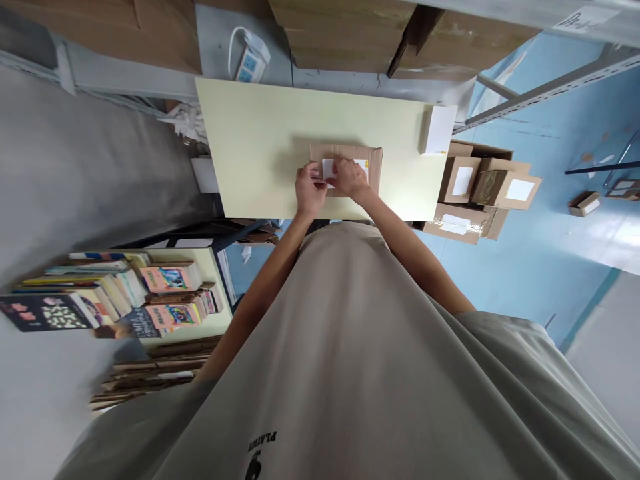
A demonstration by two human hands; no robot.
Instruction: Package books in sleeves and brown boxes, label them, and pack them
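Note:
A flat brown cardboard package (376,170) lies on the pale yellow tabletop (260,147) in front of me. On its upper face is a white label (361,163) with a small yellow mark at the right end. My right hand (351,177) is over the label, its curled fingers and thumb closed at the label's left part. My left hand (310,189) is at the package's left edge, fingers bent and thumb drawn in close to the label's lower left corner. What lies between the left fingertips is too small to make out.
A white box (439,131) stands at the table's right end. Behind the table are large cartons (345,37) and a power strip (253,61). Labelled cartons (459,179) are stacked to the right. Books (100,283) and flattened cardboard (150,367) lie at lower left.

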